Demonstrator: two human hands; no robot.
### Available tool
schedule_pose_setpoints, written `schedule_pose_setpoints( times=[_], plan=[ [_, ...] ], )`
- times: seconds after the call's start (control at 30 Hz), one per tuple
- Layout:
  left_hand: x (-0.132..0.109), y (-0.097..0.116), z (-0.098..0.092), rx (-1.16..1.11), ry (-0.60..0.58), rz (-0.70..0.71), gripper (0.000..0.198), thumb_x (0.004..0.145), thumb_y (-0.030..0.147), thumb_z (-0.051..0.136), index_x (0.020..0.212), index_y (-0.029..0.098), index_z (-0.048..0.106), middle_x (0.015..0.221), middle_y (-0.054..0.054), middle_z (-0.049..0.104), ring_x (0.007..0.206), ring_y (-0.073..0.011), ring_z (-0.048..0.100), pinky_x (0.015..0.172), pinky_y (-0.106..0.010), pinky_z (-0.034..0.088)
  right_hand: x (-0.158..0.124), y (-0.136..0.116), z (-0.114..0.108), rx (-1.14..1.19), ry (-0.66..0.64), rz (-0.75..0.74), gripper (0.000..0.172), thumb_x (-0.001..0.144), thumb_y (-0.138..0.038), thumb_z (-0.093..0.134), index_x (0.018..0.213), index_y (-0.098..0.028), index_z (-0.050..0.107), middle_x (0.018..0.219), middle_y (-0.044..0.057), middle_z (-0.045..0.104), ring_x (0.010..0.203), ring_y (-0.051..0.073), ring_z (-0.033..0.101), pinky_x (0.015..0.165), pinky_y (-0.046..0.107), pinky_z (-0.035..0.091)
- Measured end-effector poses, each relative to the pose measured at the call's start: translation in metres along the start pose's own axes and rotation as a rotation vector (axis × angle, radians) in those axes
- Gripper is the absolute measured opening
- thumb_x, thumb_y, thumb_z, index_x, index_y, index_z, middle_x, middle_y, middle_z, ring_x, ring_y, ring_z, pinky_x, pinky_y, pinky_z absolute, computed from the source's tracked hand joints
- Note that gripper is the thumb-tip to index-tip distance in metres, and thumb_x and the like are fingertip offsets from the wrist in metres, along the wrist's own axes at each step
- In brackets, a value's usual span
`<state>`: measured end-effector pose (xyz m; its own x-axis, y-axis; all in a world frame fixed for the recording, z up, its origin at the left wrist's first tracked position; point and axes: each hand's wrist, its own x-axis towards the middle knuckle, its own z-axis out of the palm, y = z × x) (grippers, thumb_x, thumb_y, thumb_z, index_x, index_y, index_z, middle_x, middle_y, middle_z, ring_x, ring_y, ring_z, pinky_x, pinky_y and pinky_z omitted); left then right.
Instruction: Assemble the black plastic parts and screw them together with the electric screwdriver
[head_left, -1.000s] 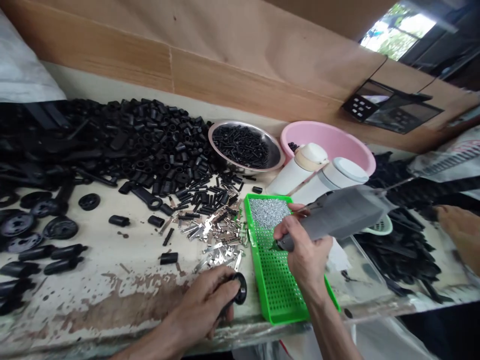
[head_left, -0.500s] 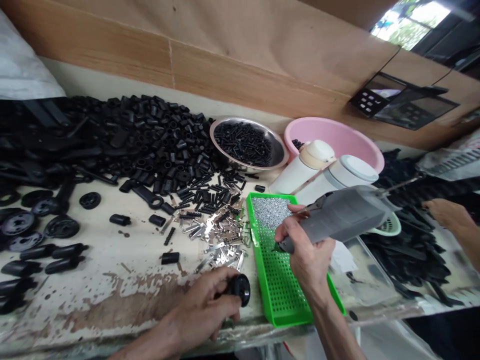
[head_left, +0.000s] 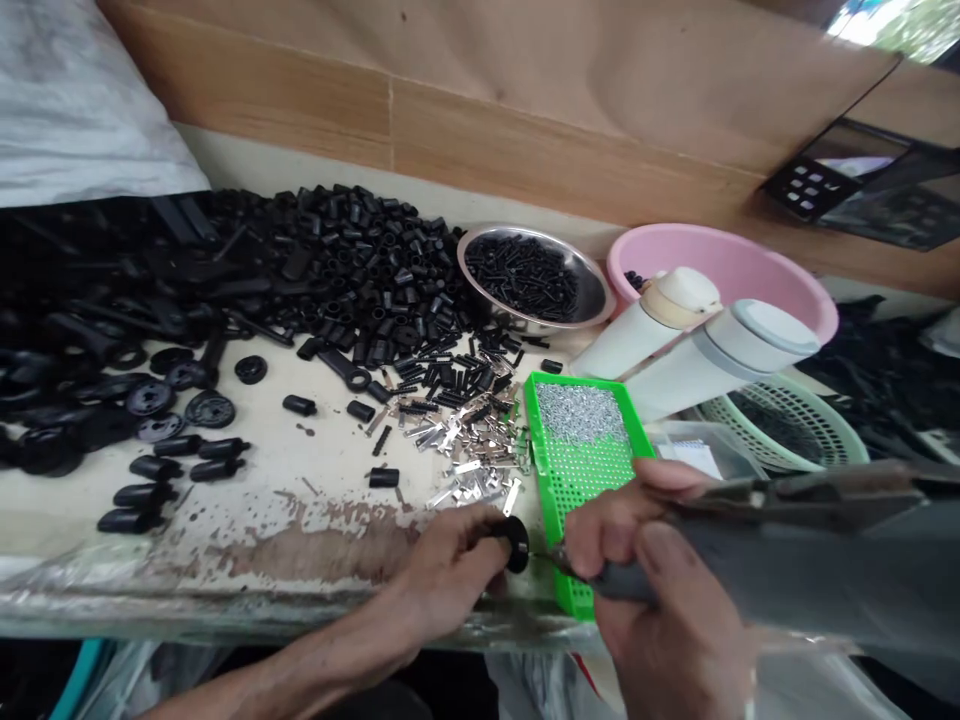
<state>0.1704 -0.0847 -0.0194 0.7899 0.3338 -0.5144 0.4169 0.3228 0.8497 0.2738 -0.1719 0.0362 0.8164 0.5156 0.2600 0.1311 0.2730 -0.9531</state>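
My left hand (head_left: 457, 562) grips a small black plastic part with a round flange (head_left: 517, 545), close to the table's front edge. In my right hand (head_left: 660, 580) is a grey electric screwdriver (head_left: 817, 560), lying nearly level. Its bit points left and reaches the flange's face or stops just short; I cannot tell which. Below and behind the screwdriver's nose stands a green perforated tray (head_left: 559, 520) with small silver screws (head_left: 585, 413) heaped at its far end. Flat metal clips (head_left: 480, 450) lie scattered left of the tray.
Black cylindrical parts (head_left: 390, 290) are piled at the back left, with several handles (head_left: 154, 468) nearer the front. A steel bowl (head_left: 592, 320) of black pieces, a pink basin (head_left: 817, 300), two white bottles (head_left: 622, 335) and a pale green basket (head_left: 840, 430) stand behind the tray.
My right hand has brought the screwdriver from over the tray down toward me, its nose now at the part in my left hand. The camera view has shifted right-to-left, so things sit differently.
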Motion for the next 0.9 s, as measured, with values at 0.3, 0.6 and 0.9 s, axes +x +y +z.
schedule_pose_setpoints(
  times=[0.3,0.6,0.9],
  plan=[
    [-0.003,0.002,0.002,-0.007,0.009,0.039,0.020,0.080,0.025,0.046,0.085,0.015,0.063,0.063,0.004,0.051,0.047,-0.0066,0.035,0.049,-0.022,0.027,-0.017,0.013,0.008,-0.021,-0.003,0.002,0.023,0.084,-0.029,0.060,0.104,-0.021,0.053,0.055,-0.007,0.053,0.046,0.012,0.053,0.052,0.029,0.043],
    [0.000,-0.004,0.002,-0.008,0.024,0.067,0.020,0.079,0.026,0.049,0.082,0.014,0.065,0.069,-0.001,0.058,0.062,-0.0119,0.046,0.055,-0.023,0.032,-0.020,0.014,0.008,-0.069,0.003,0.002,0.024,0.084,-0.032,0.062,0.104,-0.022,0.055,0.055,-0.007,0.054,0.048,0.013,0.053,0.055,0.029,0.043],
    [0.001,-0.004,0.001,-0.062,-0.008,0.075,0.023,0.079,0.027,0.050,0.088,0.013,0.066,0.073,-0.003,0.061,0.064,-0.0126,0.048,0.059,-0.024,0.036,-0.020,0.017,0.010,-0.064,-0.016,-0.021,0.023,0.084,-0.031,0.062,0.104,-0.022,0.055,0.055,-0.007,0.054,0.045,0.012,0.052,0.054,0.030,0.043]
  ],
)
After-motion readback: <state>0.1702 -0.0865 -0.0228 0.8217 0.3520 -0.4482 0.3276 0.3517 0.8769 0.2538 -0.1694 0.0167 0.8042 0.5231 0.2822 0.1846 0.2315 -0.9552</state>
